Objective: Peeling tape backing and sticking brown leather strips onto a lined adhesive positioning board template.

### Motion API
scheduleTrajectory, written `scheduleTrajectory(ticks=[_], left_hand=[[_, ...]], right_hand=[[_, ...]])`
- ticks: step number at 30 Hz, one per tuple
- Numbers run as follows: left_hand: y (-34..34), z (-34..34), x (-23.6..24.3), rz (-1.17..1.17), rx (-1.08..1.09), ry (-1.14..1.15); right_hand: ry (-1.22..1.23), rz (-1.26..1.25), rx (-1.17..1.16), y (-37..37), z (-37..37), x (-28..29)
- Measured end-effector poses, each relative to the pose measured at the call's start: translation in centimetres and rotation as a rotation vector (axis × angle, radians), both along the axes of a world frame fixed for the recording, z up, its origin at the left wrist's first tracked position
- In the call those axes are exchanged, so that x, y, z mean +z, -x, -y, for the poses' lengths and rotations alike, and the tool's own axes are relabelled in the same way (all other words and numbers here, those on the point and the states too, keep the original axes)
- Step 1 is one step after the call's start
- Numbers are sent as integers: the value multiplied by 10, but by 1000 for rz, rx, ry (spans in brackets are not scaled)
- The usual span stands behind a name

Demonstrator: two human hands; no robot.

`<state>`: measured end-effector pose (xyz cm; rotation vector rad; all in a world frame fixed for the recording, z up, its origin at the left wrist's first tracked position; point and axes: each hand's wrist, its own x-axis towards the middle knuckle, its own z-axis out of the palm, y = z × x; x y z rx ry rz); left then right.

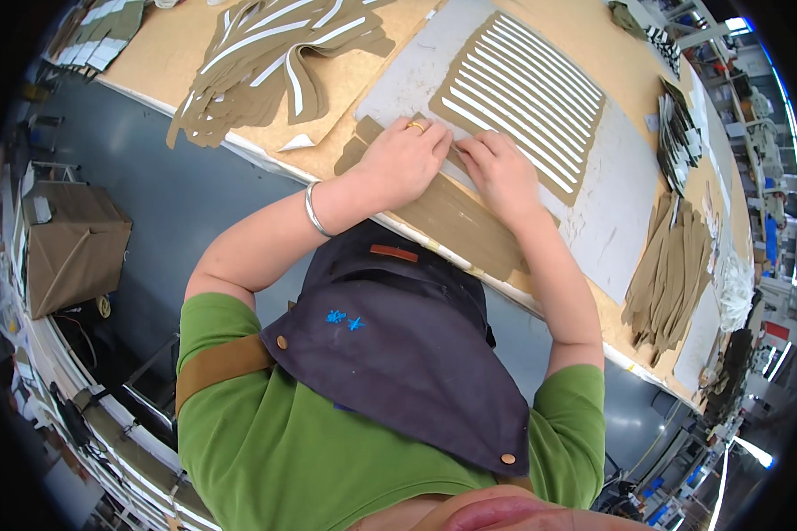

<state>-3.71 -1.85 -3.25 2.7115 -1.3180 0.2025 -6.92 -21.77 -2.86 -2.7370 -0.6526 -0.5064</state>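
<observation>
My left hand, with a ring on a finger and a silver bangle at the wrist, is closed at the edge of an olive-brown fabric strip. Close beside it, my right hand pinches the same strip between thumb and fingers. The fingers hide most of the strip. Under and in front of both hands lies a stack of olive-brown fabric pieces along the table's near edge. Just beyond them, several olive-brown strips with white bands lie side by side in a row on a grey board.
A heap of white-banded fabric strips covers the table's left part. On the right lie a pile of plain olive-brown strips and a dark bundle. A brown cloth-covered box stands off the table at left.
</observation>
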Motion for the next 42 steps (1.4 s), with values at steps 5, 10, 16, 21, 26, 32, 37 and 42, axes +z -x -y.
scheduleTrajectory(ticks=[5, 10, 16, 21, 26, 32, 37, 42], left_hand=[[9, 3, 9, 80, -72, 72], [20, 19, 15, 31, -12, 37], [28, 24, 6, -17, 19, 54], [31, 20, 17, 52, 113, 141], [42, 27, 8, -35, 53, 156], [40, 31, 11, -51, 44, 144], [52, 39, 17, -9, 46, 102], [33, 22, 19, 52, 181, 83]], right_hand=[[12, -76, -39, 44, 41, 11], [-1, -106, -131, 73, 61, 11], [-116, -132, -151, 71, 59, 9], [-216, -120, -90, 44, 40, 3], [-296, -311, -74, 34, 45, 14], [-307, -357, -48, 36, 53, 16], [-204, -214, -40, 42, 53, 8], [-104, -129, -99, 42, 47, 11]])
